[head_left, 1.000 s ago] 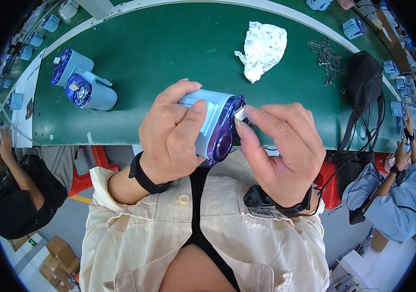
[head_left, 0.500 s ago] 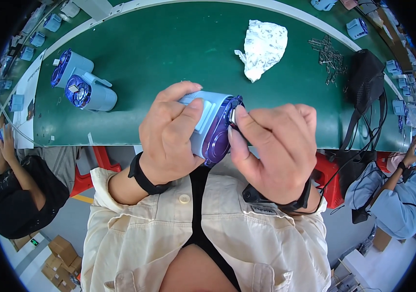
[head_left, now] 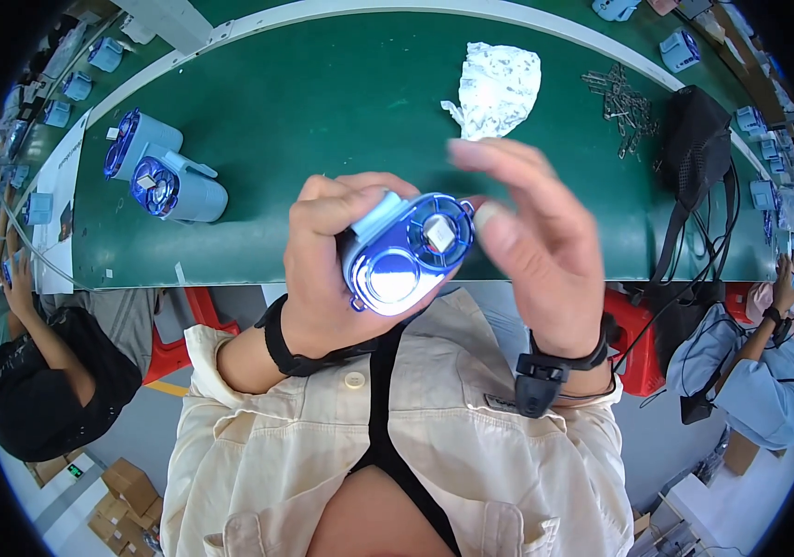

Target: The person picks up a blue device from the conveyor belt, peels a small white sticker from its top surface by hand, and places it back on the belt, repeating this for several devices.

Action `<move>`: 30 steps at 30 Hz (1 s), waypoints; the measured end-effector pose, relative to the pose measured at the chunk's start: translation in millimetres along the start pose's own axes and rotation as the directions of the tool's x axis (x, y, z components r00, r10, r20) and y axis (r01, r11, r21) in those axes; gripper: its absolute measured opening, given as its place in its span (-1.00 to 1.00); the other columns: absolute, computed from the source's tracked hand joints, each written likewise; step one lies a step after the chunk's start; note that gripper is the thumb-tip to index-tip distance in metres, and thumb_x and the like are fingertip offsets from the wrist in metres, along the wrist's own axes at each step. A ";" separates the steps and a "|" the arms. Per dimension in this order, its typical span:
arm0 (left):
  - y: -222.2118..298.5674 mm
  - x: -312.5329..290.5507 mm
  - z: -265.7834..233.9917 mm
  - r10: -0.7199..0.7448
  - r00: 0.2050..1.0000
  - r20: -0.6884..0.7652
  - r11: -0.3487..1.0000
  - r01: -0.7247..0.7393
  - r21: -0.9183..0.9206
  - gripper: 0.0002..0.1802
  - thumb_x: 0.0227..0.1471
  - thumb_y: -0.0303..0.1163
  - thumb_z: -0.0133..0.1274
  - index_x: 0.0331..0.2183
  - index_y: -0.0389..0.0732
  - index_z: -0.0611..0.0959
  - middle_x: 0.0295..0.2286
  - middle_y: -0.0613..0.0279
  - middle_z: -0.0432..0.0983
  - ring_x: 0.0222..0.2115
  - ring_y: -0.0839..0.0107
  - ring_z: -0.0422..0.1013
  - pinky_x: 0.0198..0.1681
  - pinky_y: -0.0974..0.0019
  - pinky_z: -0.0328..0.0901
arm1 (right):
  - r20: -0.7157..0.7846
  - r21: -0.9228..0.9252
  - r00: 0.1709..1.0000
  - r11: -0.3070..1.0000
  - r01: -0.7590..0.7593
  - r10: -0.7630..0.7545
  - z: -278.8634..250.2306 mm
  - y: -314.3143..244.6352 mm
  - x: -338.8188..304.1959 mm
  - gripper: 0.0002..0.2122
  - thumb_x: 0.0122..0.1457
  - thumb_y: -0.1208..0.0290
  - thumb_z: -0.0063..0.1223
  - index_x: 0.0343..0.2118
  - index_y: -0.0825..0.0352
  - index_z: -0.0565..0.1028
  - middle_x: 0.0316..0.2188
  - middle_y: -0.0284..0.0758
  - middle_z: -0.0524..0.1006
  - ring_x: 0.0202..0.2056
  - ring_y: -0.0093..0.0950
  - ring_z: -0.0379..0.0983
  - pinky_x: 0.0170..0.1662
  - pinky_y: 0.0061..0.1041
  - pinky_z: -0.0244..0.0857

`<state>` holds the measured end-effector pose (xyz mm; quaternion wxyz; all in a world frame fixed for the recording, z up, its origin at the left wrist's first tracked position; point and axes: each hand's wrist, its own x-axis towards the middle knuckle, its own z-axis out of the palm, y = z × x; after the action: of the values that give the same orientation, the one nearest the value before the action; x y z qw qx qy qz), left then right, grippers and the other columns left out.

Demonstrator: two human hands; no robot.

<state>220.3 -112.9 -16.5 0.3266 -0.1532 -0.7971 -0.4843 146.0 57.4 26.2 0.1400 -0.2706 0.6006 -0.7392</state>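
Note:
My left hand (head_left: 322, 255) is wrapped round a light-blue plastic housing (head_left: 391, 277), gripping it above the table's front edge. Its shiny, translucent dark-blue end is tilted up, showing two round sections. A small white square connector (head_left: 439, 234) sits in the right-hand round section. Beside that end, my right hand (head_left: 545, 241) is open, fingers apart, with its thumb near the small metal loop on the rim. Whether the thumb touches the rim I cannot tell. Two similar light-blue housings (head_left: 194, 193) lie together at the left of the table.
On the green table (head_left: 322, 102) lie a crumpled white sheet (head_left: 499, 88), a pile of small metal clips (head_left: 621, 107) and a black bag (head_left: 697, 139) with cables at the right. Co-workers sit at both sides, one in black (head_left: 44, 381), one in light blue (head_left: 759, 381).
The housing has turned so its dark-blue end faces up, showing the connector. My right hand has let go of the connector and moved up and away with fingers spread.

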 end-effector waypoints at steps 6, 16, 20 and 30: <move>4.3 -1.8 -3.4 0.033 0.999 0.003 0.998 -0.034 0.049 -0.14 -0.34 -0.53 0.43 -0.02 -0.18 0.27 -0.22 0.07 0.32 -0.13 0.22 0.41 -0.13 0.29 0.30 | 0.254 0.307 0.947 0.912 -0.270 0.195 15.8 12.8 -3.8 -0.57 0.17 0.41 0.09 0.08 0.47 0.39 0.06 -0.12 0.41 0.09 -0.35 0.33 0.16 -0.42 0.17; -2.2 -1.6 -7.5 0.063 0.998 -0.003 0.998 -0.063 -0.003 -0.14 -0.35 -0.49 0.45 -0.01 -0.19 0.30 -0.24 0.08 0.34 -0.22 0.26 0.40 -0.20 0.29 0.30 | 0.371 0.445 0.914 0.832 -0.330 0.165 15.7 20.1 3.6 -0.54 0.19 0.40 0.04 0.12 0.49 0.33 0.14 -0.05 0.33 0.15 -0.31 0.28 0.20 -0.36 0.14; -2.2 0.6 -9.8 0.050 0.998 0.027 0.997 -0.048 -0.065 -0.09 -0.37 -0.53 0.45 0.00 -0.15 0.26 -0.22 0.10 0.30 -0.22 0.31 0.36 -0.20 0.32 0.28 | 0.360 0.436 0.913 0.831 -0.346 0.192 15.5 18.3 6.5 -0.56 0.19 0.40 0.01 0.11 0.48 0.35 0.15 -0.04 0.32 0.14 -0.32 0.29 0.19 -0.36 0.16; -5.2 5.9 -12.0 0.004 0.996 -0.085 0.997 -0.010 -0.076 -0.22 -0.34 -0.42 0.45 -0.08 -0.24 0.34 -0.24 0.01 0.42 -0.24 0.16 0.44 -0.25 0.23 0.32 | 0.381 0.288 0.881 0.870 -0.400 0.279 23.8 -1.1 20.2 -0.55 0.19 0.39 0.00 0.13 0.46 0.32 0.12 -0.05 0.34 0.10 -0.32 0.33 0.15 -0.38 0.21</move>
<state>217.5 -126.4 -12.3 0.3556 -0.1479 -0.7628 -0.5194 143.2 27.5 35.1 0.4140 -0.2479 0.4623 -0.7439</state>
